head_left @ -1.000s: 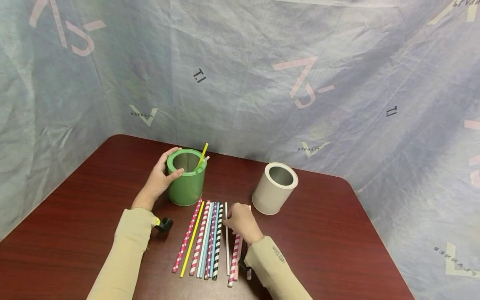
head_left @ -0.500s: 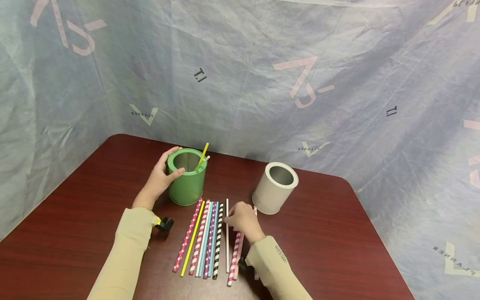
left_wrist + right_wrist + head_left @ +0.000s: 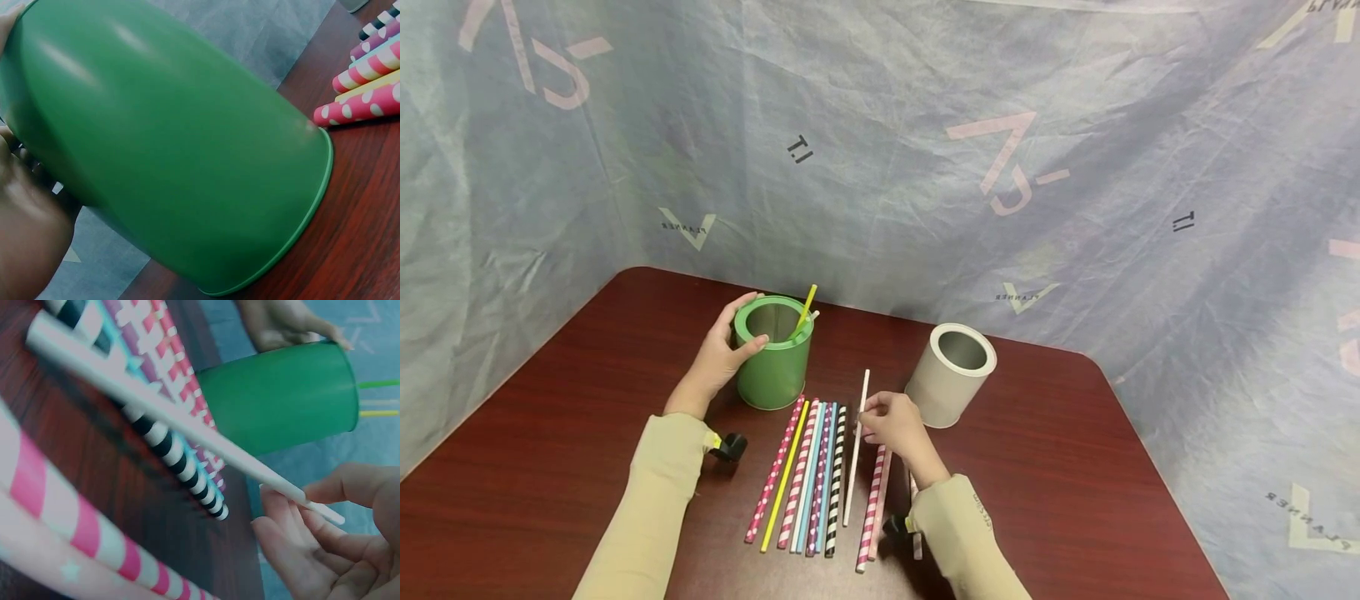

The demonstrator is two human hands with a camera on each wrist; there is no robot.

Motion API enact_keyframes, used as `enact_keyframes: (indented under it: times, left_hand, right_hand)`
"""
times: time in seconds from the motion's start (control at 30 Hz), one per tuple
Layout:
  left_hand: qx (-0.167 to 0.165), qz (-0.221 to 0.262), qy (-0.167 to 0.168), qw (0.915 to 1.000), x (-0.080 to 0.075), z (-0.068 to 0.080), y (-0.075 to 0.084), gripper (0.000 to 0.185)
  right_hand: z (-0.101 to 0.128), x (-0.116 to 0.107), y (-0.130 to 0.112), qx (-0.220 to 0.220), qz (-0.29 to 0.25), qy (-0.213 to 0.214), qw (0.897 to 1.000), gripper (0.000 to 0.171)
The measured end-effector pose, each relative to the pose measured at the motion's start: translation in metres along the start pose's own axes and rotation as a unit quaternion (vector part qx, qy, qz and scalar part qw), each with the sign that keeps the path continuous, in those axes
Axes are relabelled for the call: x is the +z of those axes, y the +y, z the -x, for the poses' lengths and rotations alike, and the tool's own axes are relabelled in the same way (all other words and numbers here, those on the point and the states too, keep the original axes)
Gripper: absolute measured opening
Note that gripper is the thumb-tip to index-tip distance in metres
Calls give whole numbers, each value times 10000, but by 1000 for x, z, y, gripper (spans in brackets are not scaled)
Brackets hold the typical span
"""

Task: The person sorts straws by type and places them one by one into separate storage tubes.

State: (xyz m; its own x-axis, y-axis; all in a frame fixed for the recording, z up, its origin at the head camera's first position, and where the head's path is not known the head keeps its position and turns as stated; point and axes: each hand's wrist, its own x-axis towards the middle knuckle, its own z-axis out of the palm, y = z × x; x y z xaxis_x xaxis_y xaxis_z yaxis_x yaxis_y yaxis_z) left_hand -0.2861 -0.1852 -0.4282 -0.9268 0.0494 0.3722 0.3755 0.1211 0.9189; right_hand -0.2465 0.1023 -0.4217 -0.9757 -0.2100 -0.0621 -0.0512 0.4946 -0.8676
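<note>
My left hand grips the green can near its rim, with the thumb at the front and the fingers round the far side. Out of the can lean a yellow straw and a white one; in the right wrist view a green straw also sticks out. Between thumb and fingers my right hand pinches a white paper straw, held at a slant above the table. Left of it lies a row of paper straws, among them a black-striped straw and a pink dotted straw.
A white can stands at the back right, no straws showing above its rim. A pink-striped straw and paler ones lie under and beside my right forearm. The dark red table ends at a hanging grey cloth.
My right hand has lifted the white straw off the table, with its upper end now farther forward. The straws at the right shifted slightly rightward. The left hand stays on the green can.
</note>
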Motion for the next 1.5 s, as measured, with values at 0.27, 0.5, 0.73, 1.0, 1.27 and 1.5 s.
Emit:
enact_keyframes:
  times: [0.27,0.5,0.73,1.0,1.27,1.5]
  left_hand:
    - [-1,7,16,10000,0,0,-1,68]
    - [-19,47,-16,10000,1,1,1,68]
    - [-28,45,-7,10000,0,0,2,68]
    - [-38,56,-3,10000,1,0,2,70]
    - [55,12,-3,10000,1,0,0,70]
    - [126,7,73,9999,1,2,0,69]
  right_hand:
    - [3,-6,-13,-81,-1130,229,9933,13]
    - [5,-9,-21,-521,-1306,640,9880,17]
    - [5,-13,-30,-1318,-955,910,9825,17]
    - [12,-16,-47,-2029,-452,1401,9681,15]
    - [18,-16,-62,-2521,-471,1671,9520,16]
    - [19,-14,-74,-3231,-1110,1785,9227,14]
